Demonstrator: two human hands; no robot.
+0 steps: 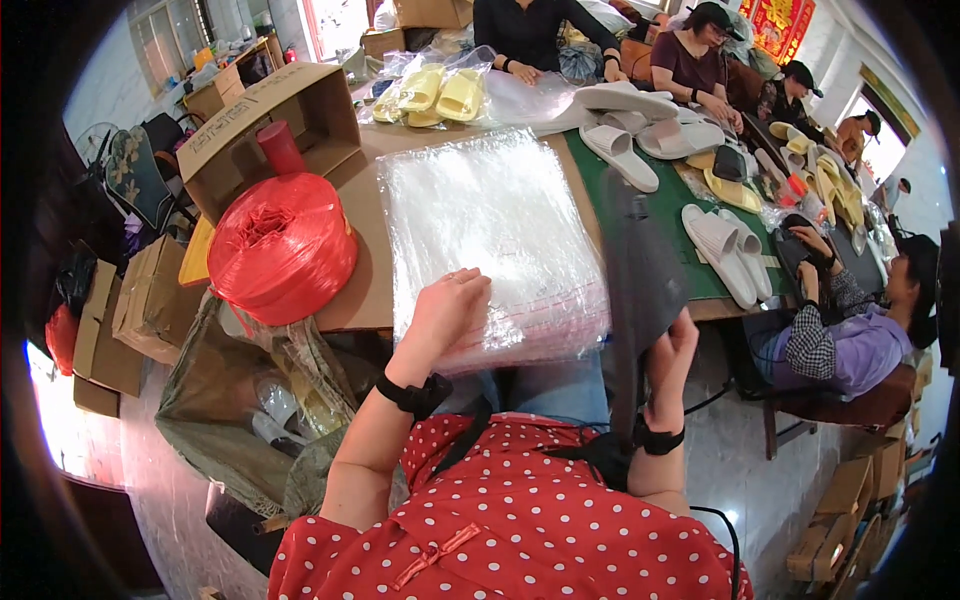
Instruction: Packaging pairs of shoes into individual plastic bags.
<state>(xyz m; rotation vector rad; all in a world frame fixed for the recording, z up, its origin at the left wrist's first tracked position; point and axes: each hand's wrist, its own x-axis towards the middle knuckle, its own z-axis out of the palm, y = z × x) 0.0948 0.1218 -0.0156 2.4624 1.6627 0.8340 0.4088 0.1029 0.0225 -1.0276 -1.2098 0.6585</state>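
Flatly stacked, glossy plastic bags.

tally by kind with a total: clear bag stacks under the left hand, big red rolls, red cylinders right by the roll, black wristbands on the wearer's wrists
Clear bag stack: 1
Big red roll: 1
Red cylinder: 1
Black wristbands: 2
Total: 5

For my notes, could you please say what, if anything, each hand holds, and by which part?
The right hand holds a dark slide sandal, apparently near its strap, though blurred. The left hand touches clear plastic bags, grip unclear.
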